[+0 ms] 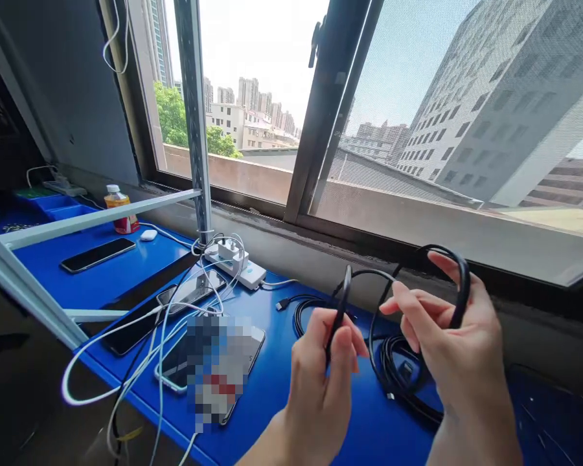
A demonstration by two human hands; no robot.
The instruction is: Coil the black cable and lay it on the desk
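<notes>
On the far left of the blue table (102, 285) stands an orange drink bottle (119, 208) with a dark phone (97, 254) lying in front of it. Further right, a white power strip (236, 264) feeds white cables (140, 362) across more phones. Your left hand (320, 382) pinches the black cable (364, 275) between thumb and fingers. Your right hand (447, 343) holds the cable's loop, fingers half curled through it, above more black coils (403, 382) on the table.
</notes>
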